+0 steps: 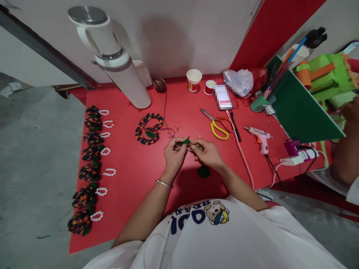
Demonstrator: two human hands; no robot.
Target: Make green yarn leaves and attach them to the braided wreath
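Note:
Both of my hands meet over the red table (pixel 126 164), fingertips nearly touching. My left hand (pixel 175 151) pinches a small green knitted piece (pixel 186 141). Thumb and fingers of my right hand (pixel 206 151) are pressed together at the right side of the same piece; fine thread shows between the hands. Just below my right hand lies a dark green round item (pixel 203 172). To the left rests a multicoloured braided strip (pixel 146 140), curled, with a green leaf shape on it. Its yarn leads up to a dark ball (pixel 160 85).
Scissors (pixel 218 129), a phone (pixel 223 96), a paper cup (pixel 194 80) and a pink glue gun (pixel 260 137) lie beyond and right. Yarn flowers (pixel 92 153) with bead loops line the left edge. A tall flask (pixel 126 80) stands back left. Another person's arm (pixel 346 149) is far right.

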